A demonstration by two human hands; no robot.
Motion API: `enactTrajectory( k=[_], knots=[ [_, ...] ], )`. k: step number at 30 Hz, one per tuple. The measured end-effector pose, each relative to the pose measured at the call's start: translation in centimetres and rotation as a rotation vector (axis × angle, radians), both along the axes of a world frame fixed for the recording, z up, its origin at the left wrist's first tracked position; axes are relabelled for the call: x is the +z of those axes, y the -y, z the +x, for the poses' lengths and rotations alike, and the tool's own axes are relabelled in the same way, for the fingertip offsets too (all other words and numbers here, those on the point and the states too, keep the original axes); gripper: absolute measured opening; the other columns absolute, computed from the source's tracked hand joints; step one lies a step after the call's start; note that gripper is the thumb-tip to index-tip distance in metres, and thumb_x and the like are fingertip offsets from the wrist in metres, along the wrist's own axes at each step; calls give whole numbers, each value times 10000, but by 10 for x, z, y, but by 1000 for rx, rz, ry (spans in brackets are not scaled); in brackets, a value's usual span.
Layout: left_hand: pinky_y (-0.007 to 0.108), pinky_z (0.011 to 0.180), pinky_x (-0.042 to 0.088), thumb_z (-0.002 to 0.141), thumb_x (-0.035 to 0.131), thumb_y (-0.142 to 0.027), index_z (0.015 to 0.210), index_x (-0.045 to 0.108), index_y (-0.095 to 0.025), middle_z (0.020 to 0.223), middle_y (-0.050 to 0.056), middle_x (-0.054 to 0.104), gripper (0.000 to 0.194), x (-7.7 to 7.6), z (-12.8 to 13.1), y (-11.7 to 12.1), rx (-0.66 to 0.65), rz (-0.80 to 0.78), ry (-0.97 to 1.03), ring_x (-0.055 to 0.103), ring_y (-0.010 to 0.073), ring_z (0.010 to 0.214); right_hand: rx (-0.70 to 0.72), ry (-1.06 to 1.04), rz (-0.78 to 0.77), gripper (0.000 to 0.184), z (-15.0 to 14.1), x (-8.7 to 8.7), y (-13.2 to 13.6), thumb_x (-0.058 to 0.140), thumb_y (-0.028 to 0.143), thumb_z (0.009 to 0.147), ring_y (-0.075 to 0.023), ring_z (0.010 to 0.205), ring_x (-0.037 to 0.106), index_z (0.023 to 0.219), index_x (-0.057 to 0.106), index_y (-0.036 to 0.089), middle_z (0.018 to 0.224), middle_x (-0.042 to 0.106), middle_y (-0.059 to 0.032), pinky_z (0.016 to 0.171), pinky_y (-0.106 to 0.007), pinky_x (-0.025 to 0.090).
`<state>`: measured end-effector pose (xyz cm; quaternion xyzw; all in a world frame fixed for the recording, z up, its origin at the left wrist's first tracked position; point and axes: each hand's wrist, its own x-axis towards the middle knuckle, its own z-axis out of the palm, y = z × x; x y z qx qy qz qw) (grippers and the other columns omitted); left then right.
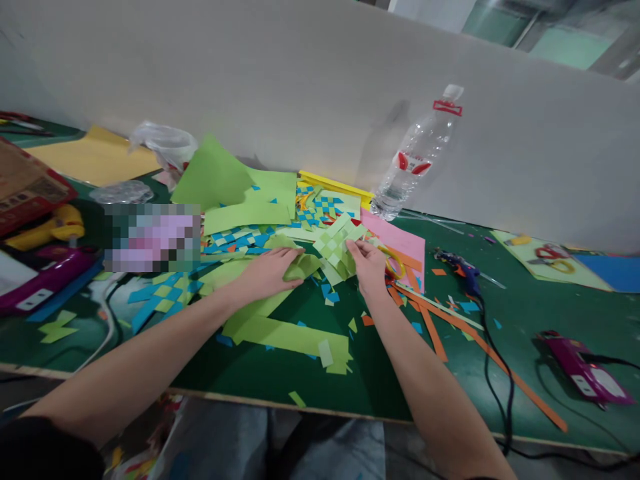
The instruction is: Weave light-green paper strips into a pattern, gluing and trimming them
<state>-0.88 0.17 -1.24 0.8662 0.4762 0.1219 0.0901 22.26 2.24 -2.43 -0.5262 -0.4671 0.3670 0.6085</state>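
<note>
My right hand pinches a small woven square of light and darker green paper strips by its right side, with loose strip ends sticking out. Across from it, my left hand curls its thumb and fingers around a bent piece of green paper. Beneath and beside my left hand lie more green sheets and a long green strip. Blue-and-green woven pieces are heaped behind my hands. Close to my right wrist rest scissors with yellow handles, partly hidden.
A water bottle leans against the grey wall. To the right are a glue gun with a black cable, orange strips and a purple power socket. Another purple socket and a cardboard box stand left. Scraps litter the green tabletop.
</note>
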Motion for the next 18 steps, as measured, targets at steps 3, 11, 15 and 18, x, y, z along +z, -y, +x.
enactTrajectory(
  k=[3,11,15,18],
  knots=[
    [407,878,502,849,542,-461,1326,463,-190,1287,125,591,554,3,0,1,74,-39,17,607,301,1089,-7,-31,5,360,1,-2,-2,745,505,621,-140,645,573,722,673,167,665,655,4,659,-272,453],
    [394,844,504,898,505,-302,1072,654,-208,1071,67,700,247,6,-1,5,51,223,172,646,253,975,-40,-14,43,366,4,-1,-3,719,518,648,-142,669,580,731,688,162,693,668,-8,672,-272,460],
    [371,861,495,892,534,-297,991,678,-199,957,54,716,200,15,-1,6,84,393,373,635,217,931,-81,-59,80,361,7,-2,-5,719,511,652,-118,630,542,726,677,160,669,641,6,658,-258,452],
    [381,829,502,867,582,-314,961,670,-214,918,44,700,162,23,-3,5,166,540,534,624,209,874,-110,-54,87,377,8,-3,-6,710,527,655,-115,626,530,737,672,161,672,634,8,658,-259,450]
  ],
)
